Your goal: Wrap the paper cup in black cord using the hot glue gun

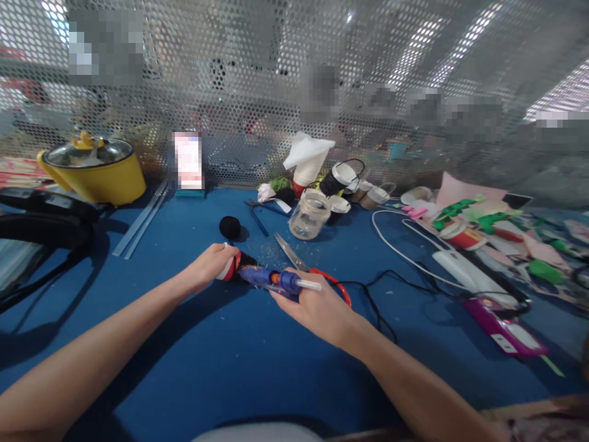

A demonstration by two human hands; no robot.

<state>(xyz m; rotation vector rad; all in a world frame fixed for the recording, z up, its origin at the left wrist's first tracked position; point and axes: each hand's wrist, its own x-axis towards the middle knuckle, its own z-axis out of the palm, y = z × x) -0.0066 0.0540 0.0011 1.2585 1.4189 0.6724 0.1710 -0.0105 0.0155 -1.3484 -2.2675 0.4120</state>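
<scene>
Bare forearms reach in from the bottom edge over the blue felt-covered table (221, 362). The right hand (317, 307) is wrapped round a blue plastic hot-glue gun with an orange trigger (271, 279). The gun lies nearly level just above the table, with a translucent white glue stick (309, 284) jutting from its rear over the knuckles. Its nozzle points left at a small red-and-white rounded piece (229, 268), which the left hand (209, 264) pinches with curled fingers. Whether nozzle and piece touch cannot be told.

Just behind the gun lie steel scissors with red loop handles (291, 253), blades open, among pale crumbs. A black cord (373, 304) trails off to the right of the hand. Farther back sit a black fuzzy pom-pom (229, 226) and a clear glass jar (309, 216). Two clear glue rods (142, 222) lie to the left, near a yellow pot with a glass lid (99, 170). A white power strip with cable (455, 267) and a magenta flat device (504, 326) lie at right. A perforated metal screen (257, 92) closes the back.
</scene>
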